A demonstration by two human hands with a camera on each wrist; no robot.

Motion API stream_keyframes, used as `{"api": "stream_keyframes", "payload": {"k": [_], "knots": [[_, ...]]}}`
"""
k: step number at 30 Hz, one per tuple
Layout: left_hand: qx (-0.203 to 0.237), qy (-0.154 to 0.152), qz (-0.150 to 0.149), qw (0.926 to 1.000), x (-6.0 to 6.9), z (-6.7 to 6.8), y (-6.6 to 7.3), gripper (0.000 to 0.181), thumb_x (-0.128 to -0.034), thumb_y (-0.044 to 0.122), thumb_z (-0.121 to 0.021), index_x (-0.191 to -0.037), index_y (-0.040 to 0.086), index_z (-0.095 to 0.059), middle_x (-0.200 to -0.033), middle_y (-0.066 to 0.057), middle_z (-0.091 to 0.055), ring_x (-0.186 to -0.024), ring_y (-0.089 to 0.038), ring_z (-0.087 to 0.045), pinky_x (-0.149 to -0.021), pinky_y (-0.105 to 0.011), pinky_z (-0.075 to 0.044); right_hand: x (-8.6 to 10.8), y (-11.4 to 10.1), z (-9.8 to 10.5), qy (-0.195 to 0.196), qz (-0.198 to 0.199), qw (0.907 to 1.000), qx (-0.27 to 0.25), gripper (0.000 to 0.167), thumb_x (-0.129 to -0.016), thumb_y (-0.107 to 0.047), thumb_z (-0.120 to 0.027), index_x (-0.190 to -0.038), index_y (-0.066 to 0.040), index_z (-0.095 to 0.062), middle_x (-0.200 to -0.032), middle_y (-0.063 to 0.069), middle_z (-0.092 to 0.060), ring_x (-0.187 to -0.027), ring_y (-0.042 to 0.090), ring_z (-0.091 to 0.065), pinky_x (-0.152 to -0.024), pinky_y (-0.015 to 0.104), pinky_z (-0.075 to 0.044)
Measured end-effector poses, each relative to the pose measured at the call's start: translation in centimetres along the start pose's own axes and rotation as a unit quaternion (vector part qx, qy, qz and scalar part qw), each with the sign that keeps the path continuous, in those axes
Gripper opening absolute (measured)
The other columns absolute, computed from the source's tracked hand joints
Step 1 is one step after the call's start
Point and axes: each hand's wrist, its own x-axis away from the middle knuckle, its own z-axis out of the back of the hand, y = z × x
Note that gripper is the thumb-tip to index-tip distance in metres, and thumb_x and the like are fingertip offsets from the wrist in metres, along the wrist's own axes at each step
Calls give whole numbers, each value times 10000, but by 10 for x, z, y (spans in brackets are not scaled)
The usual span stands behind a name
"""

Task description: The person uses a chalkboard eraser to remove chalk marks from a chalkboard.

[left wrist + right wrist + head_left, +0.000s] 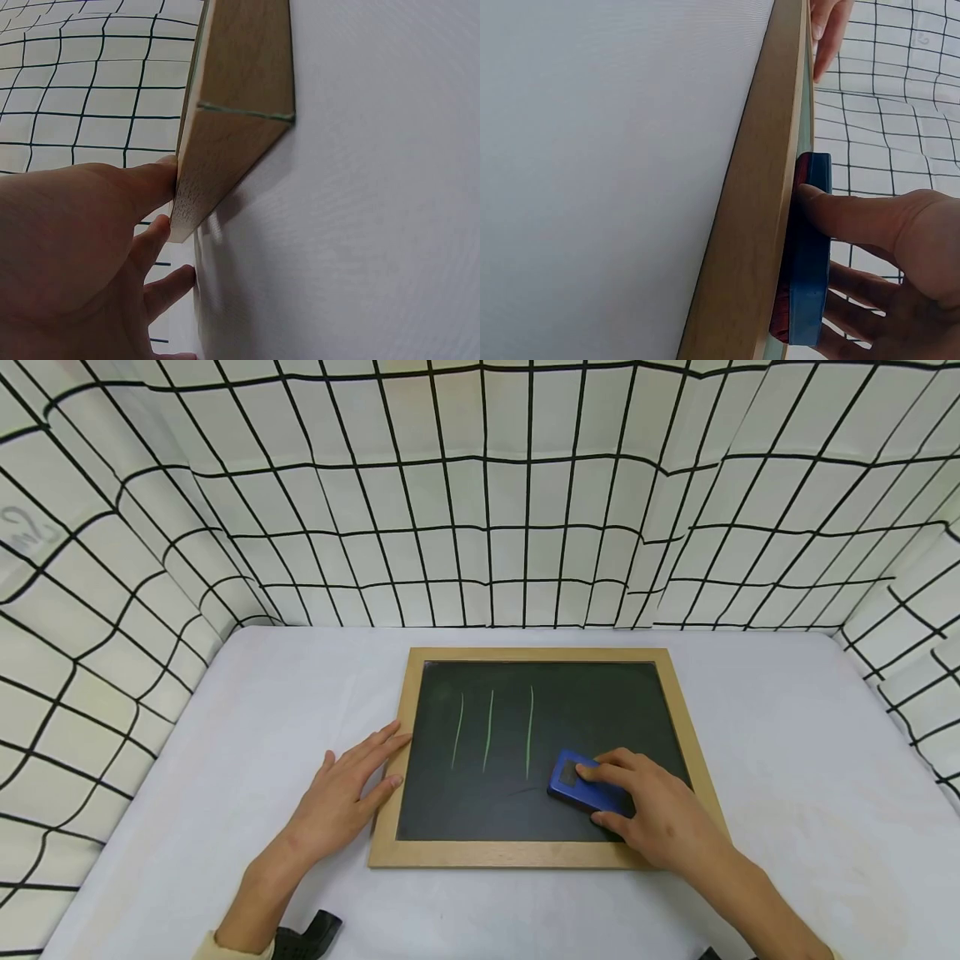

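A wood-framed chalkboard (540, 710) lies on the white table, with three thin green chalk lines (489, 731) on its left half. My right hand (660, 810) grips a blue chalkboard eraser (572, 783) on the board's lower right part, thumb on the near side and fingers over the top and far side. In the right wrist view, the blue eraser (810, 262) shows a dark red underside against the board. My left hand (345, 802) rests at the left frame edge, fingers spread. The left wrist view shows its thumb touching the wooden frame (232, 97).
White cloth (810, 735) covers the table around the board. Walls with a black grid pattern (510, 502) stand at the back and both sides. A black strap piece (309, 935) is by the left wrist. A faint smudge (525, 791) lies below the chalk lines.
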Motion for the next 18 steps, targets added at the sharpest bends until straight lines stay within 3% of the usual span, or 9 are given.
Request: {"api": "stream_keyframes", "payload": {"k": [11,18], "knots": [[27,5,31,10000,0,-1,1,572,-1039,230,-645,-1579,268,-463,-1715,-24,-346,-1548,-394,-388,-1156,-849,-151,-2,0,1,-14,-143,9999,-17,555,-782,-196,-924,-1306,-245,-746,-1278,-34,-700,-1223,248,-668,-958,465,-592],[25,13,30,10000,0,0,2,575,-1037,227,-647,-1580,262,-462,-1715,-29,-347,-1550,-394,-383,-1153,-853,-146,-9,3,5,110,82,9998,136,555,-767,-197,-933,-1290,-243,-756,-1285,14,-721,-1226,302,-671,-981,528,-572]]}}
